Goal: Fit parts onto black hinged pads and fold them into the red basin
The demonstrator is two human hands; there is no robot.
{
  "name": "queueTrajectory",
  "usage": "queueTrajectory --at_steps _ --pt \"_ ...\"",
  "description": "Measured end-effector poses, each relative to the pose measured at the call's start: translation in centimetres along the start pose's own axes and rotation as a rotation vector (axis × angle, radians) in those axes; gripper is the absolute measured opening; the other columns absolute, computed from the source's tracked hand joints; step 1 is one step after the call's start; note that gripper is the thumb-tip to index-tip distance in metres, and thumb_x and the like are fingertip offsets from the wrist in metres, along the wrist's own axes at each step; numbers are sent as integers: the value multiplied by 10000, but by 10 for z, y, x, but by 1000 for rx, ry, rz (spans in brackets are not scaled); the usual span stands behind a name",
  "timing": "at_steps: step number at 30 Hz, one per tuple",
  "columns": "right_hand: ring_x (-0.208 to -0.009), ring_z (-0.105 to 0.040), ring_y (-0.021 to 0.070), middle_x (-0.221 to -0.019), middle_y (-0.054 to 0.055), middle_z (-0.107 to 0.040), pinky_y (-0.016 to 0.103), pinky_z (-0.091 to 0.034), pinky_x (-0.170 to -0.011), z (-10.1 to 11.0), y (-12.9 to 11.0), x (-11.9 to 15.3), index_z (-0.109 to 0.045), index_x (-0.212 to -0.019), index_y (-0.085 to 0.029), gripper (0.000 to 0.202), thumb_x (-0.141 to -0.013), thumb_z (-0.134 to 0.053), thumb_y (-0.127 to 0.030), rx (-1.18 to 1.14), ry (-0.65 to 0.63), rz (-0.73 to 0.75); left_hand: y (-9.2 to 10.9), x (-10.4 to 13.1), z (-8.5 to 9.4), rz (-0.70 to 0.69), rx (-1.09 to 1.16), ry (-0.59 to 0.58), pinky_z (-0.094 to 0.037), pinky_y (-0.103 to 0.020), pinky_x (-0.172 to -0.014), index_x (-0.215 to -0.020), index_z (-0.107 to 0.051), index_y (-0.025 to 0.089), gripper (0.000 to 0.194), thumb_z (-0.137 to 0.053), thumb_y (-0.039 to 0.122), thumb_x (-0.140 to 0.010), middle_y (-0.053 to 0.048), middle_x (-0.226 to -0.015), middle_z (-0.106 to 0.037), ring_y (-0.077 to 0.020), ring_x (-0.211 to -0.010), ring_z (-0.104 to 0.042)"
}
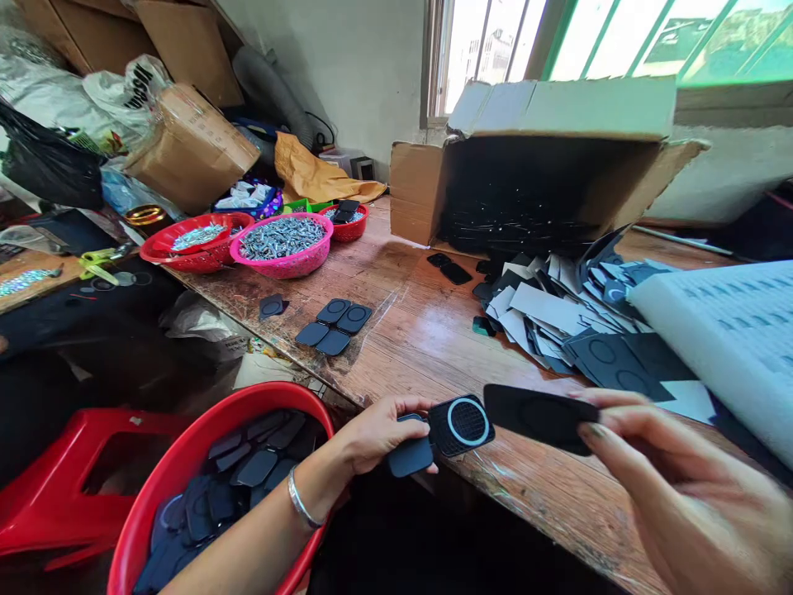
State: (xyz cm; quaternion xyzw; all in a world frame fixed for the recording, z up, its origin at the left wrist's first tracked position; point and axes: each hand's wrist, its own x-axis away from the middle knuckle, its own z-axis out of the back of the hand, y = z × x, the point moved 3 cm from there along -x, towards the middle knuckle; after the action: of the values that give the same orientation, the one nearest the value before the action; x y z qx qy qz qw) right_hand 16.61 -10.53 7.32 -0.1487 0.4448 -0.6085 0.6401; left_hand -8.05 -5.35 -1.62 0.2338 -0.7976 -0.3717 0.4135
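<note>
My left hand (396,434) is closed on a black folding charger pad (463,426), whose open panel shows a white ring around a dark mesh. Its blue-black panel (410,457) lies under my thumb. My right hand (669,471) pinches a flat black cover sheet (536,417) with a faint circle on it, its left end close to the ringed panel. Whether the two touch, I cannot tell. Farther back on the table, an unfolded set of black panels (334,340) lies beside a small black piece with a ring mark (273,307).
Below left, a red tub (117,529) holds many black pads. An open carton (414,194) stands behind a pile of black and white sheets (545,306). White foam (719,330) lies at right. Baskets of metal parts, one a pink basket (285,266), sit back left near a red stool (62,438).
</note>
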Motion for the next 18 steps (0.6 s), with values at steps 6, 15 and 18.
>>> queueTrajectory --at_steps 6,15,18 --pt "-783 -634 207 -874 100 -709 288 -539 -673 -61 44 14 -707 -692 -148 375 -691 -807 -509 -701 -352 -675 1 0 -13 57 -46 14 -569 -254 -540 -1074 -707 152 405 -668 208 -675 -23 -798 -709 -128 -536 -664" --pt "-751 -652 152 -844 74 -710 240 -555 -677 -74 55 29 -756 -835 -127 312 -681 -873 -372 -943 -466 -926 1 -1 -15 114 -34 13 -596 -287 -557 -1020 -727 137 345 -680 163 -680 -18 -748 -688 -119 -556 -641" --pt "-814 -672 175 -888 91 -723 281 -574 -759 -76 55 29 -757 -810 -128 283 -687 -873 -354 -962 -474 -930 0 -2 -14 107 -37 -9 -580 -252 -519 -996 -737 144 325 -658 143 -681 -17 -748 -691 -116 -551 -642"
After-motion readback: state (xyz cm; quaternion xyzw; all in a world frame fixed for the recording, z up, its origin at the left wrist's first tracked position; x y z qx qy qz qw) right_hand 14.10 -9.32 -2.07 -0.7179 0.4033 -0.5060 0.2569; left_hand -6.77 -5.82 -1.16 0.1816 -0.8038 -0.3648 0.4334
